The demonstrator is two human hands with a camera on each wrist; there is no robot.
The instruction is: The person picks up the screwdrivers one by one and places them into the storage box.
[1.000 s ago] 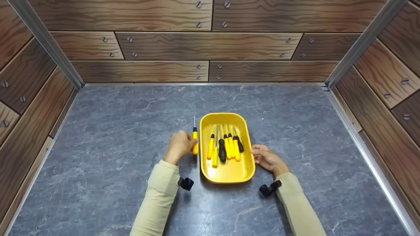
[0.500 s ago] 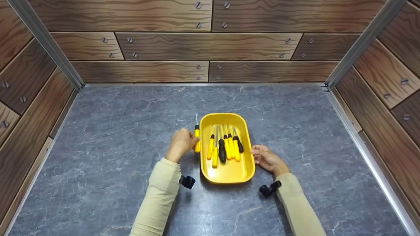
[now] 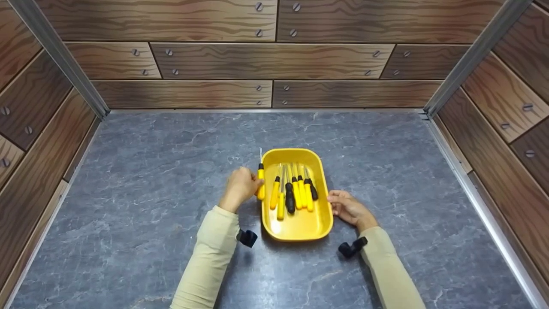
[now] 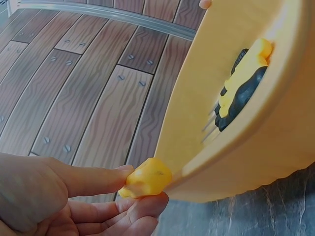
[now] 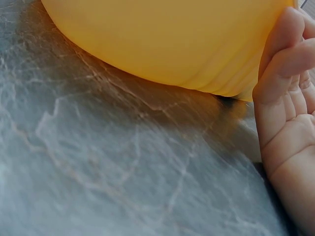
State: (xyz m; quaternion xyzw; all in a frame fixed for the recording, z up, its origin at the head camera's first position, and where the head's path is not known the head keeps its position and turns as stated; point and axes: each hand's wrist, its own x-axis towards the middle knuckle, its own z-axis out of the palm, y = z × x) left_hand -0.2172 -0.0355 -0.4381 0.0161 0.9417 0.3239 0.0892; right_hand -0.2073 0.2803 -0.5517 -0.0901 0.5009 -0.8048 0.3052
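Note:
In the head view my left hand (image 3: 242, 187) pinches a yellow-handled screwdriver (image 3: 261, 182) between thumb and fingers. Its shaft points away from me, and the handle overlaps the left rim of a yellow tray (image 3: 296, 229). The left wrist view shows the butt of that handle (image 4: 150, 177) close by the tray's outer wall. Several screwdrivers (image 3: 290, 198) with yellow or black handles lie side by side in the tray, shafts pointing away. On the other side, my right hand (image 3: 349, 209) touches the tray's right wall with its fingertips, the fingers loosely bent.
A grey marbled tabletop (image 3: 171, 171) surrounds the tray. Wood-patterned panels (image 3: 274, 60) close off the back and both sides, with metal strips (image 3: 484, 214) along the edges. A small black wrist camera (image 3: 247, 237) sits on each sleeve.
My left hand has moved a little to the right with the screwdriver, from beside the tray to over its left rim. The right hand and the tray have stayed in place.

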